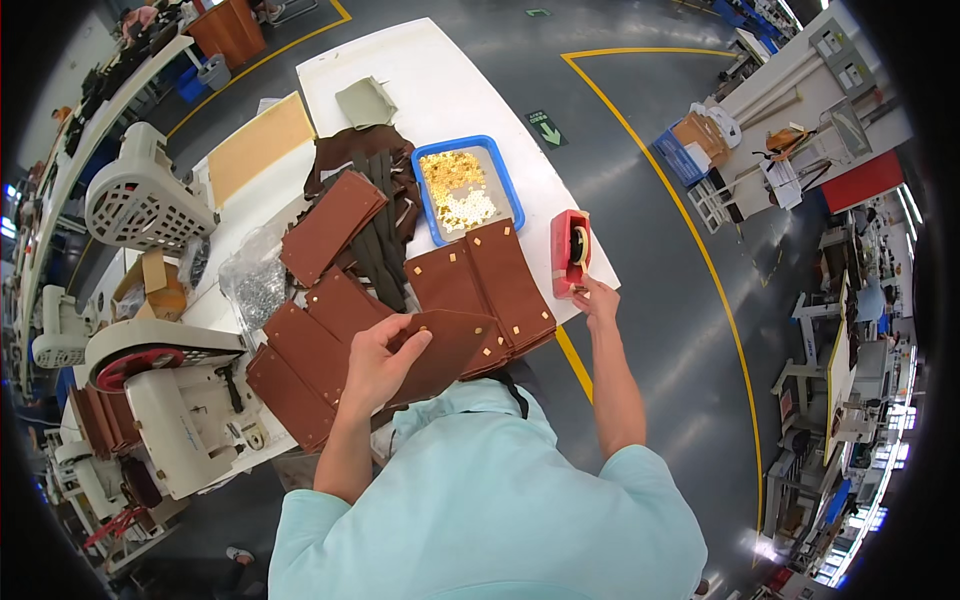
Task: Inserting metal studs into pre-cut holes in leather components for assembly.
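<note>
A brown leather-like panel (pixel 440 352) with pointed corners and small metallic-looking spots is pinched at its edge between the thumb and fingers of my left hand (pixel 378 362). It is tilted above the other panels. My right hand (pixel 597 299) is closed at the near end of a red tape dispenser (pixel 561 262), fingertips together on the end of the tape; the tape itself is barely visible. Beneath the held panel, to the right, is a stack of brown panels (pixel 450 280) bearing small pale squares. More brown panels (pixel 290 375) overlap on the left.
Behind the stack, a blue-rimmed tray (pixel 519 205) holds many small gold pieces (pixel 455 185). Dark strips (pixel 375 230) and another panel pile (pixel 333 225) lie left of it. A white machine (pixel 185 430) stands at the left of the white table (pixel 400 60); clear plastic wrap (pixel 255 290) lies nearby.
</note>
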Demonstrator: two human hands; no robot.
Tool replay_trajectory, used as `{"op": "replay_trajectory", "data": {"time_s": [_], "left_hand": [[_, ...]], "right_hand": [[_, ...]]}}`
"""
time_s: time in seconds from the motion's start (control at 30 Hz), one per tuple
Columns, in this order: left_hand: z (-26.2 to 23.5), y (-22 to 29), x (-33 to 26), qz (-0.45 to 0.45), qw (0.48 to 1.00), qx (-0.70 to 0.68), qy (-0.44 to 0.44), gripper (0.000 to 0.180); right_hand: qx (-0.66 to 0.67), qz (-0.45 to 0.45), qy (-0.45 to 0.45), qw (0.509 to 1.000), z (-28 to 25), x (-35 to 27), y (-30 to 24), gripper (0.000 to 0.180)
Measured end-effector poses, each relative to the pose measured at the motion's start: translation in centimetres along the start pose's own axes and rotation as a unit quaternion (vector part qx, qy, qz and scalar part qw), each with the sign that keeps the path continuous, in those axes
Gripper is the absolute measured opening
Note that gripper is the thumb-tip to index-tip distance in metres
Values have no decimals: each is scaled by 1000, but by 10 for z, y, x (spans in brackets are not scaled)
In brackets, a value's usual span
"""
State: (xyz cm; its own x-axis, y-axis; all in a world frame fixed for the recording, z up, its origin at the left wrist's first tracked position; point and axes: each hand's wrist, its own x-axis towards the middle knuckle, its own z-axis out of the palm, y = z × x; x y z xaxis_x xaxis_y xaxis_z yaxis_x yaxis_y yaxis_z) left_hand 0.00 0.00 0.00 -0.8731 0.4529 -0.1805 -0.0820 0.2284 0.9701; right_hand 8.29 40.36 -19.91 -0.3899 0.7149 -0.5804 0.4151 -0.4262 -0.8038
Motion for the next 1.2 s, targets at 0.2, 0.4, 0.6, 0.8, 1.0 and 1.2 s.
{"op": "replay_trajectory", "data": {"time_s": [0.2,0.4,0.6,0.8,1.0,1.2], "left_hand": [[5,3,-3,-26,999,-32,12,20],[8,7,4,-8,999,-32,2,19],[8,11,7,0,1000,-17,-4,19],[8,6,11,9,1000,-16,10,19],[14,13,14,18,1000,-3,13,21],[18,16,16,26,999,-15,24,23]], "right_hand": [[100,-10,35,994,-2,-14,17,20],[103,-61,43,992,1,-4,31,21],[76,26,15,997,-16,1,46,25],[147,-3,-12,989,-14,-17,37,29],[66,-10,-7,998,-15,-14,36,30],[32,-59,9,998,-11,-9,37,19]]}}
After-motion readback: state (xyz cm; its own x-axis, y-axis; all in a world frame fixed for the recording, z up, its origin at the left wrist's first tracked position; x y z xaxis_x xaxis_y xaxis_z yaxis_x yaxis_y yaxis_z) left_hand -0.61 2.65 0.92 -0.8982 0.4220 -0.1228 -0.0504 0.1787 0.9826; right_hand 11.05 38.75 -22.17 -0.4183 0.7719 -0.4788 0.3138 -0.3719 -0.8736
